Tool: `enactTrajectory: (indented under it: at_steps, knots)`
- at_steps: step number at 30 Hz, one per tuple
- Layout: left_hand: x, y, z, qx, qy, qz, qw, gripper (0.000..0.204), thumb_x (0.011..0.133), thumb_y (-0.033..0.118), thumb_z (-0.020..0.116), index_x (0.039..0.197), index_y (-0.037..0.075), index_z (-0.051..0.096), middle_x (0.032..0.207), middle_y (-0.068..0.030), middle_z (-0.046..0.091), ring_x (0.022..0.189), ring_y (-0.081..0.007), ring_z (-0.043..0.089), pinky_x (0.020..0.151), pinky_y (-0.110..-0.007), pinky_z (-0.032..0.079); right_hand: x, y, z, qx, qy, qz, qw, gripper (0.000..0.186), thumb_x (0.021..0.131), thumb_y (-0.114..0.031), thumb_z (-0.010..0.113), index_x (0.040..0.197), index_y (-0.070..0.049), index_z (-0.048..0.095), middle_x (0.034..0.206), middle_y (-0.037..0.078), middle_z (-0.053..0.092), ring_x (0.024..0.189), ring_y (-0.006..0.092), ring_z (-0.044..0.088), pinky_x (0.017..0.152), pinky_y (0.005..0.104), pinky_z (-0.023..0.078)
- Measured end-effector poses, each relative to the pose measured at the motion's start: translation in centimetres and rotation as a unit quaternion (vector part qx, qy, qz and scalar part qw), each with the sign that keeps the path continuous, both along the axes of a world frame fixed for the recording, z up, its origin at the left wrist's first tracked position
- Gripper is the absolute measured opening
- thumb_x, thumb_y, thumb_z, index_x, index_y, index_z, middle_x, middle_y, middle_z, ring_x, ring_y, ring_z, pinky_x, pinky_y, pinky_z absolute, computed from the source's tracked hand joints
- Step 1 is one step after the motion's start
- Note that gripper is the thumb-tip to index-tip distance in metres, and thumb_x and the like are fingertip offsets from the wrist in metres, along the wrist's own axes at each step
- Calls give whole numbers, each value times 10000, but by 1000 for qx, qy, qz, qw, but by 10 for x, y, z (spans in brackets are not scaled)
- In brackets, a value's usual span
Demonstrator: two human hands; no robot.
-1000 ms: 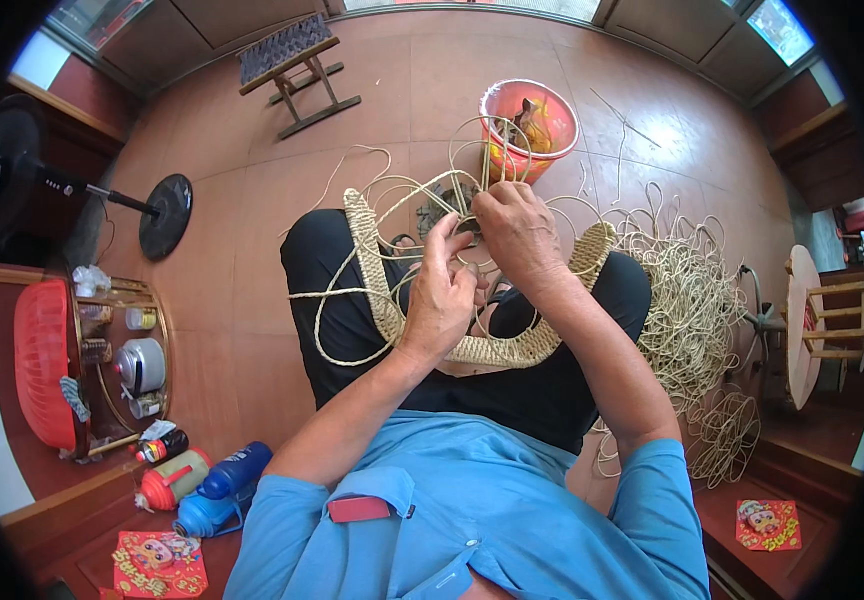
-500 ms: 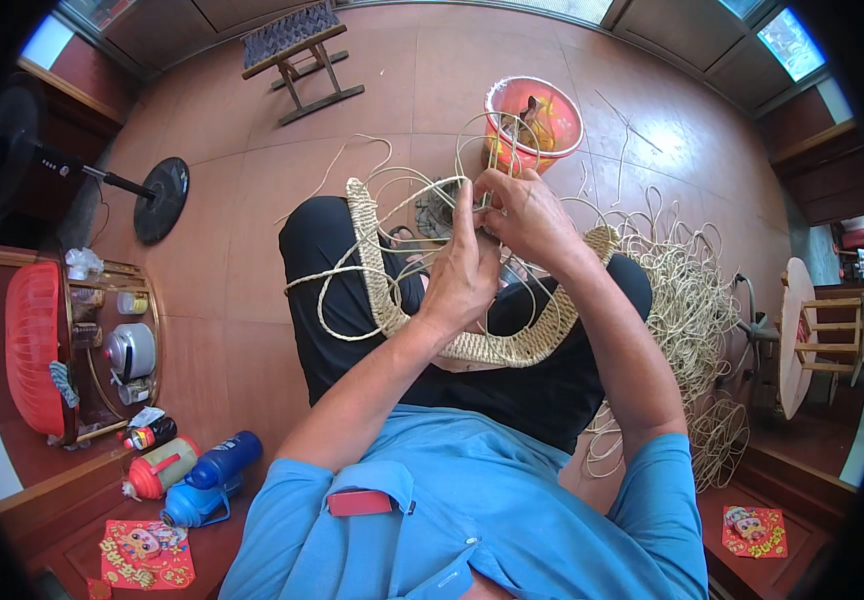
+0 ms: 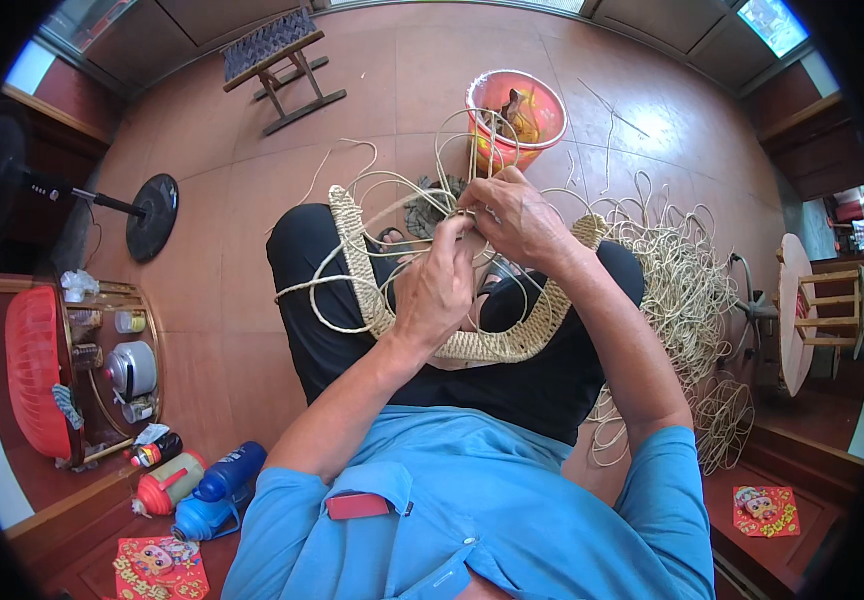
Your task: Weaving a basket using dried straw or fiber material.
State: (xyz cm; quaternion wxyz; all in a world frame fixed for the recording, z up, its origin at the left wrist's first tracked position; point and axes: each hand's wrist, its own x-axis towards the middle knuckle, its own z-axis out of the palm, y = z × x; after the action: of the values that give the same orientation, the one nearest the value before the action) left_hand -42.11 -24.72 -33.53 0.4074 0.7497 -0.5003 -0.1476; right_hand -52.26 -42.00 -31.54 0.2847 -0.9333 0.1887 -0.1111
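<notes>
Near the middle of the frame, the left hand (image 3: 432, 292) bends its pointing finger, which stuck straight up a moment ago, so both hands now work close together. The right hand (image 3: 524, 218) pinches straw-coloured cord (image 3: 302, 288). Below, the curved woven band (image 3: 492, 347) lies across black trousers (image 3: 302, 250). The left hand hides some of it; I can't tell whether its bent fingers hold cord.

Gold lettering, bold and curving, runs below a cartoon figure on the left red paper sheet (image 3: 160, 570)! Across to the right red paper sheet (image 3: 765, 511), and there's more gold lettering, low beside another cartoon figure! Now a row of small pale marks on the black fan (image 3: 44, 187), perhaps button labels, too tiny to read from here.
</notes>
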Motion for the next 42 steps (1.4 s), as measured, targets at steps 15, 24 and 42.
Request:
enactTrajectory:
  at_steps: [15,24,42]
  knots:
    - [252,205,181,-257,297,196,898,334,1073,205,688,1351,23,657,744,89,432,580,-24,350,527,-198,317,0,13,-33,-145,-133,-29,980,145,994,-200,686,951,-68,645,919,90,664,969,310,624,953,420,493]
    - [456,323,264,-61,-306,537,784,392,1031,398,727,1310,122,746,974,-58,746,834,-198,691,720,-319,541,6,17,-28,-133,-173,-47,975,111,956,-159,684,928,-64,636,902,104,652,909,316,600,906,436,488]
    - [93,-48,20,-50,-251,-195,947,138,965,204,746,1059,109,714,992,-64,670,931,-277,703,794,-396,573,5,22,-24,-107,-169,-69,977,120,959,-157,719,946,-59,651,905,109,659,974,337,611,901,451,507]
